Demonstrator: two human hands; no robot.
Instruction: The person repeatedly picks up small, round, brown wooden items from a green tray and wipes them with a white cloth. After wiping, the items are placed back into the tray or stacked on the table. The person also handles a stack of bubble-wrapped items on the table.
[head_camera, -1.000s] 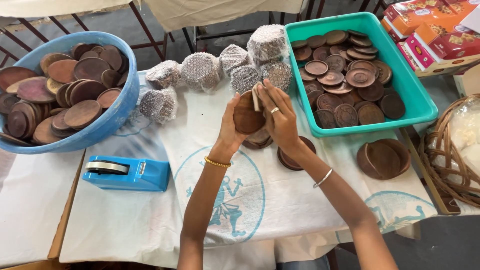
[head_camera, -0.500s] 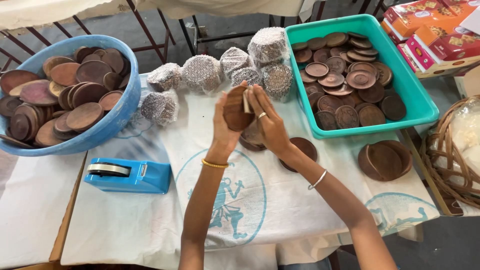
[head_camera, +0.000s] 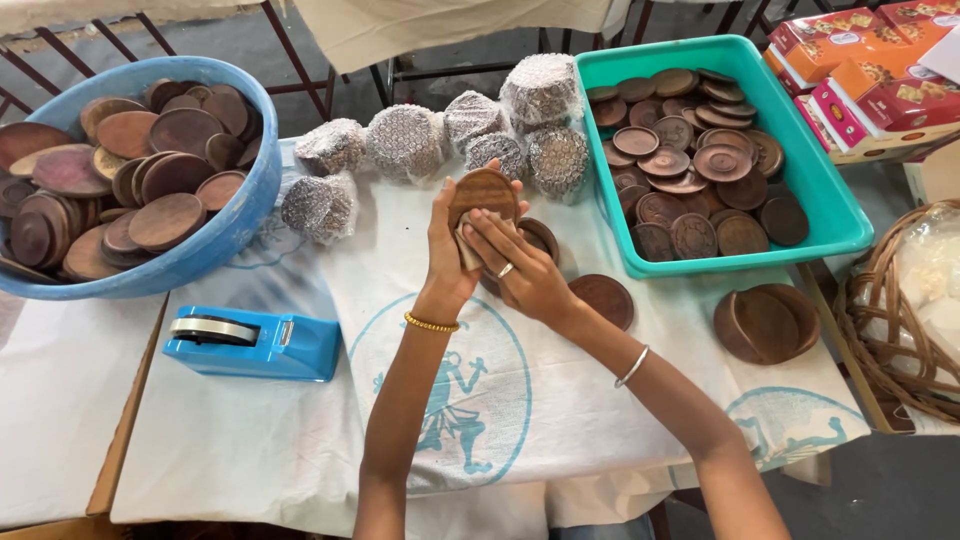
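Note:
My left hand (head_camera: 447, 258) holds a round brown wooden coaster (head_camera: 483, 192) upright above the cloth-covered table (head_camera: 300, 430). My right hand (head_camera: 521, 272) presses a small pale piece against the coaster's lower face. Under my hands lie two more wooden coasters (head_camera: 603, 299), flat on the cloth. Behind them stand several bundles wrapped in bubble wrap (head_camera: 405, 143).
A blue bowl (head_camera: 225, 235) of wooden discs sits at the left, a teal tray (head_camera: 815, 200) of carved discs at the right. A blue tape dispenser (head_camera: 255, 343) lies near left. A coaster stack (head_camera: 767, 322), a wicker basket (head_camera: 890, 330) and red-orange boxes (head_camera: 860, 70) are at the right.
Both hands with the coaster have shifted slightly left and nearer. My right hand has moved from the coaster's top edge down onto its lower face.

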